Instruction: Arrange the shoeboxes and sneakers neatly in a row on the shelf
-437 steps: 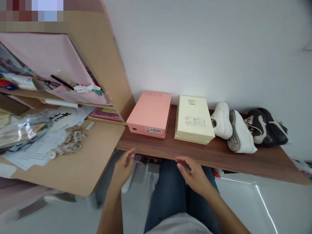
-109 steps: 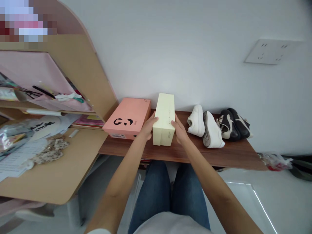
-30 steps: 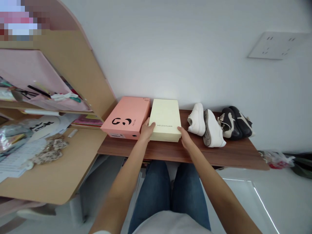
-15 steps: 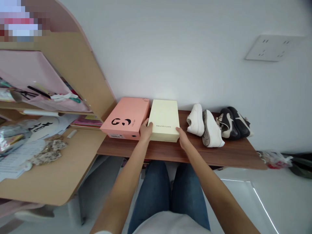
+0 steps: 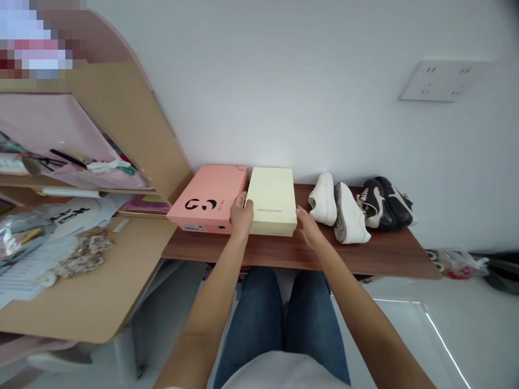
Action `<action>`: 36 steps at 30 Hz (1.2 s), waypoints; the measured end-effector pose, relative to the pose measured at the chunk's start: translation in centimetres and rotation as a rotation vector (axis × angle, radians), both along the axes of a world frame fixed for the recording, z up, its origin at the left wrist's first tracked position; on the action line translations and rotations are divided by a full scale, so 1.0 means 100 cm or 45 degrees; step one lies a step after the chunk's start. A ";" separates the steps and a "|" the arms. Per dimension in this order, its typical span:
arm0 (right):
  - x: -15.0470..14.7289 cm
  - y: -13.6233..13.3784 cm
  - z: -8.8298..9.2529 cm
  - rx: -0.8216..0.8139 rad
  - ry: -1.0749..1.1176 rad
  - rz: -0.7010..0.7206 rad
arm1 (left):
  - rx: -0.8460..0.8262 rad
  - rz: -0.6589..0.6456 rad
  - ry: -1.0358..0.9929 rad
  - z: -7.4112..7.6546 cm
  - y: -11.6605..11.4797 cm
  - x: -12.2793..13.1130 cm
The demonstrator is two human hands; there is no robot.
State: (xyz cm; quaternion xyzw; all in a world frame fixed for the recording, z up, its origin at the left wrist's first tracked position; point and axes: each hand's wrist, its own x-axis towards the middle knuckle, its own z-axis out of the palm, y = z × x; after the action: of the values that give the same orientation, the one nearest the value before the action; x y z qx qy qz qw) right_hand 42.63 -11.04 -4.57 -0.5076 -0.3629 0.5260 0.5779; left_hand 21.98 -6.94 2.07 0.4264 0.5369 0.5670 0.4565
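A pale yellow shoebox (image 5: 272,189) lettered MEIZHIYUAN lies flat on the brown wooden bench top (image 5: 279,251), lid on. My left hand (image 5: 241,215) is at its left side, thumb by the lid's edge and fingers partly hidden between it and a pink shoebox (image 5: 213,186). Along the yellow box's right side, my right hand (image 5: 308,227) has its fingers stretched out, not wrapped round anything. The pink shoebox, also lidded, sits just to the left with a narrow gap between the two.
Right of the boxes stand white sneakers (image 5: 351,216) and black-and-cream sneakers (image 5: 385,205). At left is a desk (image 5: 117,270) with papers and a patterned cloth (image 5: 87,254). A wall socket plate (image 5: 441,81) is at upper right. A plastic bag (image 5: 462,265) lies beyond the bench's right end.
My right hand has loosened from the yellow shoebox, its thumb now off the lid's corner. The left hand's grip looks slacker too. Both boxes stay in place; the view shifts slightly.
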 end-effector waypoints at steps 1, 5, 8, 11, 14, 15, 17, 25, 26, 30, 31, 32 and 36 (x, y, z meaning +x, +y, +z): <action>0.002 -0.002 0.005 -0.048 0.009 -0.023 | 0.046 0.001 0.035 0.004 -0.002 0.002; 0.018 -0.018 0.028 -0.104 0.043 -0.027 | 0.257 -0.023 0.146 0.018 -0.014 0.016; 0.037 -0.036 0.040 -0.009 -0.008 -0.037 | 0.369 -0.137 0.186 0.026 -0.028 0.038; 0.062 -0.056 0.043 0.054 -0.070 -0.141 | 0.421 -0.314 0.214 0.030 -0.045 0.067; 0.092 -0.071 0.039 0.022 -0.074 -0.258 | 0.469 -0.474 0.251 0.024 -0.059 0.096; 0.102 -0.076 0.037 0.016 -0.082 -0.294 | 0.475 -0.516 0.263 0.020 -0.061 0.105; 0.120 -0.086 0.032 0.036 -0.144 -0.358 | 0.463 -0.585 0.277 0.007 -0.062 0.122; 0.169 -0.108 -0.003 0.026 -0.437 -0.557 | 0.220 -0.630 0.563 -0.052 -0.046 0.176; 0.172 -0.108 -0.010 0.014 -0.451 -0.560 | 0.194 -0.588 0.607 -0.057 -0.043 0.181; 0.178 -0.104 -0.034 0.008 -0.446 -0.477 | 0.067 -0.436 0.647 -0.074 -0.031 0.199; 0.179 -0.103 -0.037 0.013 -0.446 -0.452 | 0.034 -0.428 0.617 -0.077 -0.027 0.202; 0.180 -0.102 -0.039 0.012 -0.452 -0.420 | 0.007 -0.435 0.578 -0.079 -0.023 0.205; 0.189 -0.099 -0.039 -0.036 -0.543 -0.283 | -0.039 -0.539 0.466 -0.084 -0.011 0.208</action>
State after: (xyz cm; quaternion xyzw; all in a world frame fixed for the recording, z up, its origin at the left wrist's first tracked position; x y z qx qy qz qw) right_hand 61.49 -20.93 -8.45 -0.6519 -0.4113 0.3452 0.5354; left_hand 42.74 -8.07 -6.37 0.6173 0.5180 0.3643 0.4667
